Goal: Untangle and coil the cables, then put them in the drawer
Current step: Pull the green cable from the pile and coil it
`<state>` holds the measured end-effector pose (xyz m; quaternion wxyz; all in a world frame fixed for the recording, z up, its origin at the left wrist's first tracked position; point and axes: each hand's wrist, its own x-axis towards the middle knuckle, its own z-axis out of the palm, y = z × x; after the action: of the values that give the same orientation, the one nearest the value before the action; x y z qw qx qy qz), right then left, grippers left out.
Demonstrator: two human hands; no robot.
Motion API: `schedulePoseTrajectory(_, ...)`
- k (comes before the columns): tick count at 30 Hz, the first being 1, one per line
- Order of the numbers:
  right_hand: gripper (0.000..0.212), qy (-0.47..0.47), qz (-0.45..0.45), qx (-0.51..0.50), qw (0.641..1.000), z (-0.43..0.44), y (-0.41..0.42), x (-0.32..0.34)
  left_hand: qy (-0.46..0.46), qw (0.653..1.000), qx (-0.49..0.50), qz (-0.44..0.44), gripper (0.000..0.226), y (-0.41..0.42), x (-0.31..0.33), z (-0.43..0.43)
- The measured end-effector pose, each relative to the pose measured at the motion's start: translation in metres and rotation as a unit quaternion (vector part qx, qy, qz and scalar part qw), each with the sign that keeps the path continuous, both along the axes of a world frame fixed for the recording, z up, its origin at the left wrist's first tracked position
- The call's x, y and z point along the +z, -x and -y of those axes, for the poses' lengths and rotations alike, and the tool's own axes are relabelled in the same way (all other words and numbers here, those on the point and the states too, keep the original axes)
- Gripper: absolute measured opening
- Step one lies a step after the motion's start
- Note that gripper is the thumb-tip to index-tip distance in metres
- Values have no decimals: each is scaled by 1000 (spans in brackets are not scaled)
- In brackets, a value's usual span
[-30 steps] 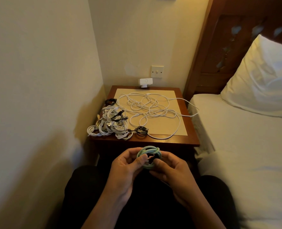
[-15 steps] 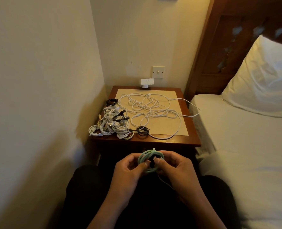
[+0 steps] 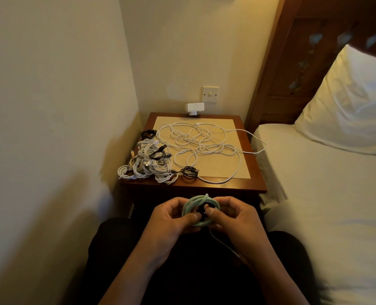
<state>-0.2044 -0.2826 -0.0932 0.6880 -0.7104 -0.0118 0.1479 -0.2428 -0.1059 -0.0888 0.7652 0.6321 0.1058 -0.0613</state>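
Observation:
I hold a coiled mint-green cable (image 3: pixel 198 201) over my lap, just in front of the bedside table (image 3: pixel 248 186). My left hand (image 3: pixel 171 219) grips the coil's left side with its thumb pressed on the loops. My right hand (image 3: pixel 231 216) pinches the coil's right side near a dark centre piece. On the table lie a long tangled white cable (image 3: pixel 202 144), a heap of coiled white cables (image 3: pixel 149 165), a small black coil (image 3: pixel 190 172) and another black coil (image 3: pixel 148 134) at the back left. No drawer shows; my hands hide the table's front.
A thin white wire (image 3: pixel 223 243) trails from under my right hand across my lap. A wall closes in the left side. The bed (image 3: pixel 325 194) with a pillow (image 3: pixel 347 102) lies right of the table. A white plug adapter (image 3: pixel 195 107) sits under the wall switch.
Both hands have risen slightly towards the table with the green coil. My fingers have shifted on it, and the thin white wire now shows below my right hand.

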Motion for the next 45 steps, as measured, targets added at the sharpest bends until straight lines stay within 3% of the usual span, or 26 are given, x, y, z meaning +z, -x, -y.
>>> schedulePoseTrajectory(3, 20, 49, 17, 19, 998, 2, 0, 0, -196, 977, -71, 37, 24, -2, 1, -9)
schedulePoseTrajectory(5, 23, 102, 49, 16, 993, 0, 1, -3, -272, 957, -93, 43, 29, -4, 1, -9)
schedulePoseTrajectory(11, 33, 147, 131, 31, 980, 6, -5, 5, -171, 982, -18, 77, 23, -6, 3, -3)
schedulePoseTrajectory(16, 25, 16, -6, 57, 998, 7, -14, 5, -152, 983, 28, 93, 23, -11, -1, 0)
schedulePoseTrajectory(20, 23, -100, -128, 56, 985, 9, -25, -3, -98, 990, 58, 79, 26, -15, -7, -4)
schedulePoseTrajectory(26, 30, -125, -149, 92, 977, 9, -42, -9, 50, 997, 45, 28, 33, -25, -20, -13)
schedulePoseTrajectory(28, 28, -101, -141, 107, 979, 10, -48, -10, 27, 998, 42, 26, 33, -30, -23, -16)
schedulePoseTrajectory(33, 25, -23, -81, 103, 991, 10, -66, -14, -128, 990, 35, 46, 26, -50, -32, -15)
schedulePoseTrajectory(38, 22, -31, -56, 88, 994, 6, -93, -17, -131, 989, 25, 56, 22, -76, -32, -17)
schedulePoseTrajectory(41, 26, -37, -43, 130, 990, 0, -118, -12, -142, 986, 54, 70, 25, -95, -27, -26)
schedulePoseTrajectory(45, 19, 44, 28, 128, 990, -20, -171, -9, -174, 975, 116, 72, 26, -119, -24, -45)
